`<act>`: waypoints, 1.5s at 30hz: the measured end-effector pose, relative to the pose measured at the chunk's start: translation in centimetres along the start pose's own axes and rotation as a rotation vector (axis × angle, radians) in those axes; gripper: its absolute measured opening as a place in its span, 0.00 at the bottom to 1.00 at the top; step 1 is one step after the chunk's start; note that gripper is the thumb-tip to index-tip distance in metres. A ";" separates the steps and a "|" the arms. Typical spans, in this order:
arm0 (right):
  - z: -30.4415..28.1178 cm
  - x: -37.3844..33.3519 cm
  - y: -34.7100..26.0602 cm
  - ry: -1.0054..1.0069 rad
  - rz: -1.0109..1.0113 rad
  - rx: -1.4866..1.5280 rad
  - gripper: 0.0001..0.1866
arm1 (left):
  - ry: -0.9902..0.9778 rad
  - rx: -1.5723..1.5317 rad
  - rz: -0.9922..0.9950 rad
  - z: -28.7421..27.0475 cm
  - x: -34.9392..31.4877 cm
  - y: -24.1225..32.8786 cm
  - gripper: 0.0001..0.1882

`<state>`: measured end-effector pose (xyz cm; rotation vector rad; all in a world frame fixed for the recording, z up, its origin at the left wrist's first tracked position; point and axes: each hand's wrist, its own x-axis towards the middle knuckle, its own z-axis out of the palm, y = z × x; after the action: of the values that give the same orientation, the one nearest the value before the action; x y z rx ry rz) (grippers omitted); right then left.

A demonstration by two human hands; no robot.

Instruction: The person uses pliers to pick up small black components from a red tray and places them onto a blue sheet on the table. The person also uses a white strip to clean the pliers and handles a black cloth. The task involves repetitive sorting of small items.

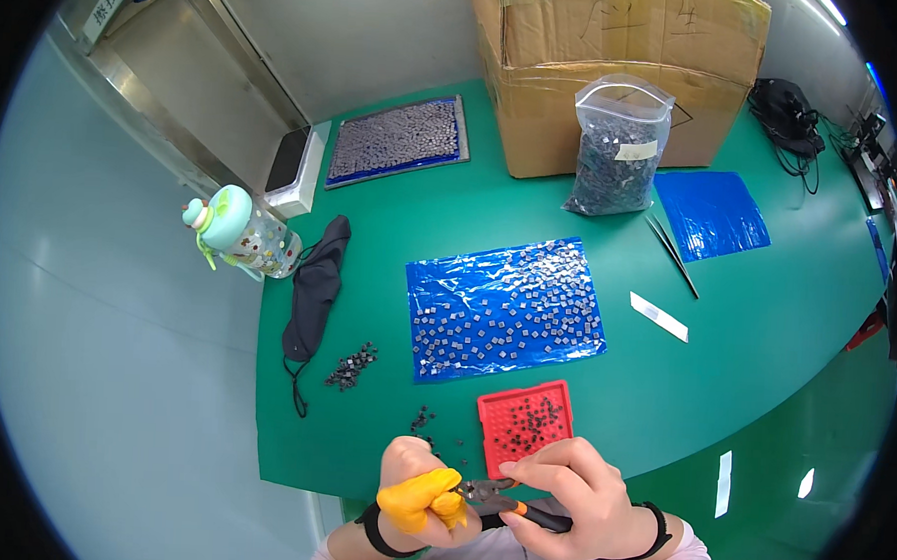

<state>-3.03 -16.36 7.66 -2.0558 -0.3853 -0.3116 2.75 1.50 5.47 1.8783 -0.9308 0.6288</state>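
My right hand (pixel 587 501) is wrapped round cutting pliers (pixel 483 491) with black and orange handles. The jaws point left, close against my left hand (pixel 417 494). Yellow covers are on some fingers of that hand, which is closed in a pinch. Whatever those fingers hold is too small or hidden to make out. Just beyond the hands lies a red tray (pixel 491 407) with many small black pieces on its dimpled floor. A few loose black pieces (pixel 422 419) lie on the green table left of the tray.
Small grey squares cover much of a blue sheet (pixel 453 285). A dark pile of pieces (pixel 351 366), black pouch (pixel 315 289) and bottle (pixel 255 237) are left. Farther back are a filled tray (pixel 394 143), zip bag (pixel 614 167) and carton (pixel 536 114). Tweezers (pixel 673 256) lie right.
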 end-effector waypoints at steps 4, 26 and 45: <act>0.5 0.1 0.7 0.116 -0.163 -0.123 0.25 | 0.074 -0.232 -0.094 0.5 -0.3 0.4 0.18; -0.8 -0.5 1.1 0.129 -0.108 -0.103 0.27 | -0.106 -0.364 -0.345 -1.3 0.7 0.9 0.16; -0.7 -0.6 1.3 0.092 -0.170 -0.046 0.27 | -0.315 -0.135 -0.088 -2.3 -0.2 0.3 0.17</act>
<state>-3.12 -17.64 6.77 -2.0486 -0.5020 -0.5202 2.27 3.53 6.57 1.9157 -1.0557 0.2130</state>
